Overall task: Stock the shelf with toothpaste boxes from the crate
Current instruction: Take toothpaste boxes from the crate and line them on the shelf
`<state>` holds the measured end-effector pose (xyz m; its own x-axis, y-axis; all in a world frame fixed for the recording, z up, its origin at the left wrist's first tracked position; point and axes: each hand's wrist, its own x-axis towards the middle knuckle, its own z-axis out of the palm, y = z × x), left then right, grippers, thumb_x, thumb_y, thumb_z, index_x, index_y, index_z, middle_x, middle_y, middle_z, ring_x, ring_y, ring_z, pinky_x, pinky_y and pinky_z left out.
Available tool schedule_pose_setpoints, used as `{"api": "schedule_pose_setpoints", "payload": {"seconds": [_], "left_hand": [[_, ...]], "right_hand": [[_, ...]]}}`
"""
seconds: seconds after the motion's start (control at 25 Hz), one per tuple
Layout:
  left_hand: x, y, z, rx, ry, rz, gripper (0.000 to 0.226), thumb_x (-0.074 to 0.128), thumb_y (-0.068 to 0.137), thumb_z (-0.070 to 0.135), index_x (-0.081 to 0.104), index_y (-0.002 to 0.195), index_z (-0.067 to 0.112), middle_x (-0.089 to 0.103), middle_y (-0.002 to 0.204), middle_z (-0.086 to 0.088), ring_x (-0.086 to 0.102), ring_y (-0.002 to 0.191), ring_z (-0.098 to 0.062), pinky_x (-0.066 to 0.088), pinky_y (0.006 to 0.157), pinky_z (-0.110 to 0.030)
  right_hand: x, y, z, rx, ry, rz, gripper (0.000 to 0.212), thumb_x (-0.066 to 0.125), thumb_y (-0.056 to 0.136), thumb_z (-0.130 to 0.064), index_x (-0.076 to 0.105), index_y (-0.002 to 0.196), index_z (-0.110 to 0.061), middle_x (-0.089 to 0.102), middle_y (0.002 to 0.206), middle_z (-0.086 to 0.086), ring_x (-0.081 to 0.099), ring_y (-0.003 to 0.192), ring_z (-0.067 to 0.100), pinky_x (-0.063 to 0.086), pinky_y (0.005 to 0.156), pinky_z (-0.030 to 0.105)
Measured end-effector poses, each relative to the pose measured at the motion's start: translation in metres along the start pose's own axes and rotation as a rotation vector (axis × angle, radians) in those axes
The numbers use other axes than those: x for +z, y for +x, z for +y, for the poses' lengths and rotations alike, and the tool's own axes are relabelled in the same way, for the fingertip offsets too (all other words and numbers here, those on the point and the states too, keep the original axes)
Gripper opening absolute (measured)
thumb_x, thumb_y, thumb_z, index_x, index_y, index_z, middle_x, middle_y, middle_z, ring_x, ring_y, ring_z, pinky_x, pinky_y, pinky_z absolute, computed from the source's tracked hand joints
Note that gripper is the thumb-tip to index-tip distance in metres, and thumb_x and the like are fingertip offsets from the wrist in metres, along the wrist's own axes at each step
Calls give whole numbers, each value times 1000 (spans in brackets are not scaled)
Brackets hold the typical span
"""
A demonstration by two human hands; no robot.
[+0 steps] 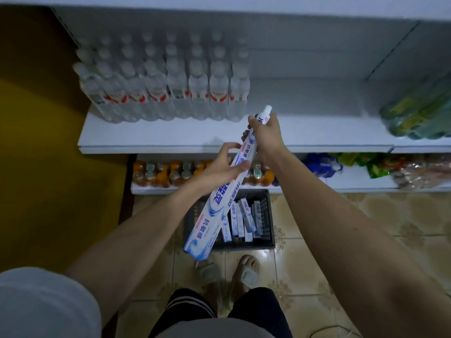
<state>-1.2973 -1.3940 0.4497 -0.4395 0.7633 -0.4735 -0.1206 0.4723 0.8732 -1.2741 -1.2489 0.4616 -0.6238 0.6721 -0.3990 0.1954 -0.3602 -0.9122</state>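
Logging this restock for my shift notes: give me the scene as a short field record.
held item: long white-and-blue toothpaste box, tilted
left hand: grips box middle
right hand: grips box top end
source: dark plastic crate on floor, more boxes inside
target: white metal shelf, bare stretch beside clear water bottles

Dim, bluish light overall. Mustard-yellow wall [36,118] at left, running down beside the unit. White metal shelving [305,140] ahead, grey back panel [292,45] behind it. Rows of clear water bottles [166,93] with red-and-white labels standing at upper left. Green-and-yellow wrapped bottles [419,113] lying at far right. Orange drink bottles [158,173] lined up on the lower tier, blue and green snack bags [353,164] just beside them at right. Glossy beige patterned floor tiles [366,228] below.
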Motion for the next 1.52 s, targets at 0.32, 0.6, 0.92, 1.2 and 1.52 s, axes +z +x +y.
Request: {"api": "schedule_pose_setpoints", "payload": {"seconds": [0.32,0.6,0.92,1.2,1.52], "left_hand": [[-22,-30,80,404,87,167,102,80,70,3,14,133,47,49,124,21,69,87,-13,60,78,-35],[10,-44,132,604,57,248,113,72,72,-6,3,141,51,36,126,19,56,108,5,56,84,-25],[68,-37,175,583,52,325,119,70,73,-6,-5,141,56,45,138,-3,68,94,-13,60,79,-34],[104,-35,198,594,34,426,124,69,73,-12,-10,138,58,31,123,34,57,101,16,55,81,-20],[127,-31,215,607,31,505,124,69,71,-11,-6,143,56,45,121,18,67,91,-19,60,76,-43]], "right_hand": [[20,-28,-111,-151,51,-143,15,57,96,-13,42,98,-12,54,73,7,57,57,17,57,65,40],[-2,-54,-172,-526,-118,-247,14,56,97,-22,44,98,-15,50,83,5,49,72,16,50,70,28],[-49,-63,-213,-546,-164,-398,15,58,96,-29,48,96,-18,53,79,3,52,72,20,53,69,36],[-75,-67,-236,-588,-3,-363,28,66,91,-35,48,90,-13,50,62,5,48,50,21,47,56,34],[-96,-68,-252,-486,125,-379,29,66,91,-34,47,93,-13,51,59,2,47,48,17,48,54,30]]}}
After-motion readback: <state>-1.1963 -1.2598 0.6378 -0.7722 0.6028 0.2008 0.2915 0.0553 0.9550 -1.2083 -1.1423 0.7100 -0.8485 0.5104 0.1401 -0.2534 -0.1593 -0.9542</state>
